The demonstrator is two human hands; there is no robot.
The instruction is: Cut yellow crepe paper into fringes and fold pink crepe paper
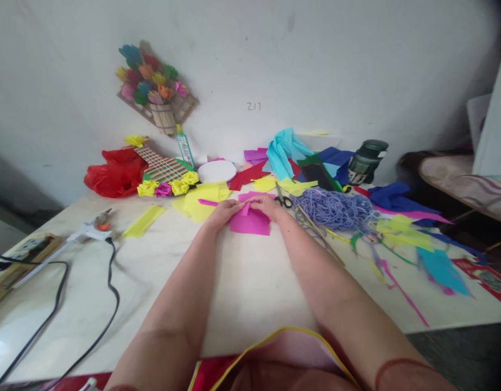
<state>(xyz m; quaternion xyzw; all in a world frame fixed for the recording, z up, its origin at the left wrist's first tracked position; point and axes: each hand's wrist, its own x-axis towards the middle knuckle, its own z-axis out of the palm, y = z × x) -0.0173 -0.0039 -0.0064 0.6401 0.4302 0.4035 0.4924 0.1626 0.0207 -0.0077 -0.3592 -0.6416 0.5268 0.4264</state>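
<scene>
Both my arms reach forward over the pale table (250,282). My left hand (222,210) and my right hand (267,206) meet at the top edge of a magenta paper sheet (251,221), fingers pinched on it. The paper lies flat on the table below the hands. Yellow paper sheets (203,198) lie just behind my left hand. Scissors (283,200) rest right beside my right hand.
A glue gun (91,231) with a black cable (107,293) lies left. Purple yarn (335,209), coloured paper scraps (413,233), a dark jar (366,161), a white round lid (216,171), a red bag (114,174) and paper flower crafts (164,174) crowd the back and right. A flower decoration (154,87) hangs on the wall.
</scene>
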